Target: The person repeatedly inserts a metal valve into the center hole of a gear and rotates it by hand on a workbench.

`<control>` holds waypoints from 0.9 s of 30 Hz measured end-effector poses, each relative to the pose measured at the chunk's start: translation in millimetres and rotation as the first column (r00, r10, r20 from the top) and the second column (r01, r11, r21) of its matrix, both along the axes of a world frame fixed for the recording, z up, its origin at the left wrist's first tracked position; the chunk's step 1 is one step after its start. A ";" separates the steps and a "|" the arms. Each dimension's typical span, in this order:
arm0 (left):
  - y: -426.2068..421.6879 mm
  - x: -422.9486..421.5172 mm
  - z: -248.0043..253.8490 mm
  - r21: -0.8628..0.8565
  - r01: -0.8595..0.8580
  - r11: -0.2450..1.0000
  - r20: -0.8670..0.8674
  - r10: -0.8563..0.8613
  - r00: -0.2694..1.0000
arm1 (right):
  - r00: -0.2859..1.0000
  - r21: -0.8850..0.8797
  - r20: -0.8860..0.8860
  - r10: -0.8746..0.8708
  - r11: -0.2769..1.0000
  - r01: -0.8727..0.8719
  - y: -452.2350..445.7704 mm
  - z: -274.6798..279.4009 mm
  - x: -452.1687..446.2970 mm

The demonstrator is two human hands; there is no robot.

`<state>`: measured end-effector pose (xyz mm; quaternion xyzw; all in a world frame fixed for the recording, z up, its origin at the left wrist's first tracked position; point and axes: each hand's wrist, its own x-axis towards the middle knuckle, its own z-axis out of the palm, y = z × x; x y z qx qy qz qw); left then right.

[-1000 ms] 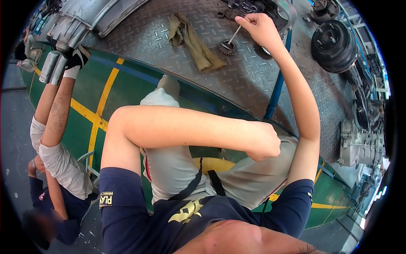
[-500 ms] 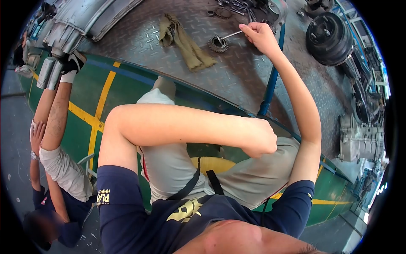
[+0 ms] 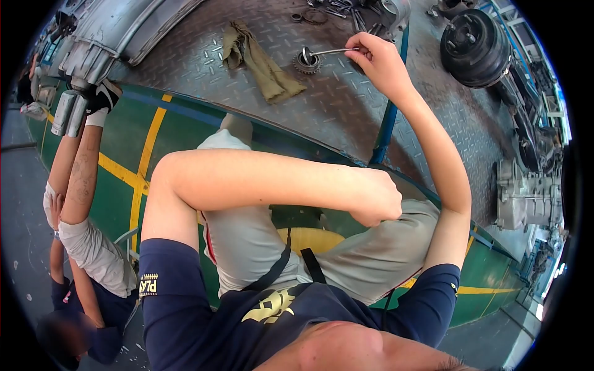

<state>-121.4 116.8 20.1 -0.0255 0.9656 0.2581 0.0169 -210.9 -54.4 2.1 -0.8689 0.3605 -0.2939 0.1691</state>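
Note:
Pinched in the fingertips of my right hand (image 3: 373,54) is a thin metal rod (image 3: 334,51) with a round, flared end, shaped like an engine valve. That end rests at the opening of a small toothed gear (image 3: 307,65), which lies flat on the steel tread-plate bench. My left hand (image 3: 378,196) is closed in a fist over my lap, at the end of my bent forearm. Its fingers curl under, so whatever they may hold is hidden. To the left of the gear lies a crumpled olive cloth (image 3: 263,68).
Loose metal tools and parts (image 3: 337,8) lie at the bench's far side. A blue post (image 3: 385,127) rises near my right arm. A black drum (image 3: 475,46) and a gearbox casing (image 3: 529,195) sit at right. Another person (image 3: 96,253) is at left beside a large metal housing (image 3: 108,46).
The rod's round end has tilted up and shows more clearly at the gear. My right hand has turned slightly, still pinching the rod. The view has shifted a little; my left fist stays over my lap.

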 end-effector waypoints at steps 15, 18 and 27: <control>0.9 0.6 -6.1 -0.021 -0.003 1.000 -0.068 0.002 0.998 | 0.924 -0.526 -0.322 0.208 0.772 -0.357 22.2 19.7 23.0; 1.0 1.9 -4.5 -0.028 0.002 1.000 -0.071 -0.004 0.997 | 0.927 -0.513 -0.326 0.185 0.789 -0.338 22.8 23.0 33.6; 1.0 12.7 0.2 -0.027 -0.020 0.999 -0.074 0.018 0.997 | 0.947 -0.511 -0.307 0.092 0.824 -0.245 6.8 30.9 57.3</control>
